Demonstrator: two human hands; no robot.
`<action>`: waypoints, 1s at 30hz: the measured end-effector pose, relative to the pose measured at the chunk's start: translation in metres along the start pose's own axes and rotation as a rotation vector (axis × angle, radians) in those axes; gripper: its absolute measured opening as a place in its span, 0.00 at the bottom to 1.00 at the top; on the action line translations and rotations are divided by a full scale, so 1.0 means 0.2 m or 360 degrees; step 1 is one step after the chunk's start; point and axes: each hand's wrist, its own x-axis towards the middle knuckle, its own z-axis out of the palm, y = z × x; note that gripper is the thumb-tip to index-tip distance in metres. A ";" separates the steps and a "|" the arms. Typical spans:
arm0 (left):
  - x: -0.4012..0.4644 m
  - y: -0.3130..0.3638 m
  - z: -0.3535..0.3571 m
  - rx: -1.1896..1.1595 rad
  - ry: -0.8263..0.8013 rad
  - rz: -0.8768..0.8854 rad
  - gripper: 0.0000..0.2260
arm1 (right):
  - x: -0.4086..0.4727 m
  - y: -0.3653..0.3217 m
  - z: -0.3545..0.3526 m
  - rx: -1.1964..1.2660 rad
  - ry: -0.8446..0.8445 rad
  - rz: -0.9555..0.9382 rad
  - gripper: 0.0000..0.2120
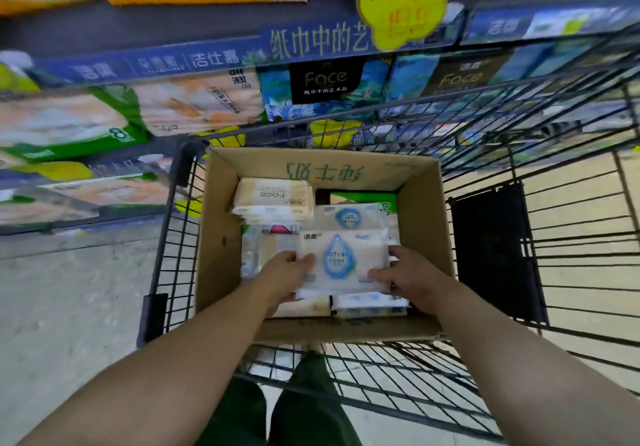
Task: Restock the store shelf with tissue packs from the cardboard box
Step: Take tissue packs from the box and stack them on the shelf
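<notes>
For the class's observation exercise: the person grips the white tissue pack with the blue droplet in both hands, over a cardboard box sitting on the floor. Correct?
Not quite. The head view shows the cardboard box sitting inside a wire shopping cart, not on the floor. The rest holds: left hand and right hand both grip the white tissue pack with the blue droplet.

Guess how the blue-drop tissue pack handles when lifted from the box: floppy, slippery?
Tissue pack probably soft, slightly floppy: both the left hand and right hand grip its ends. Glossy wrap looks slippery. Likely light for its size.
</notes>
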 end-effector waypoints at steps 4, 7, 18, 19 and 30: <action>-0.13 0.07 -0.23 -0.0126 0.0013 0.0204 0.06 | -0.06 -0.22 0.18 0.0028 0.0010 -0.0050 0.18; -0.25 0.12 -0.46 -0.0180 0.0101 0.0353 0.02 | -0.13 -0.43 0.41 -0.0052 -0.0034 -0.0136 0.12; -0.86 -0.13 -2.16 -0.0446 0.0328 0.0761 0.11 | -0.46 -1.03 2.08 -0.0307 -0.0424 -0.0592 0.11; -0.95 -0.19 -2.33 -0.0431 0.0401 0.0797 0.14 | -0.48 -1.07 2.28 -0.0368 -0.0460 -0.0617 0.12; -1.64 -0.63 -3.81 -0.0629 0.1163 0.1179 0.24 | -0.83 -1.56 4.03 -0.0781 -0.0883 -0.1083 0.15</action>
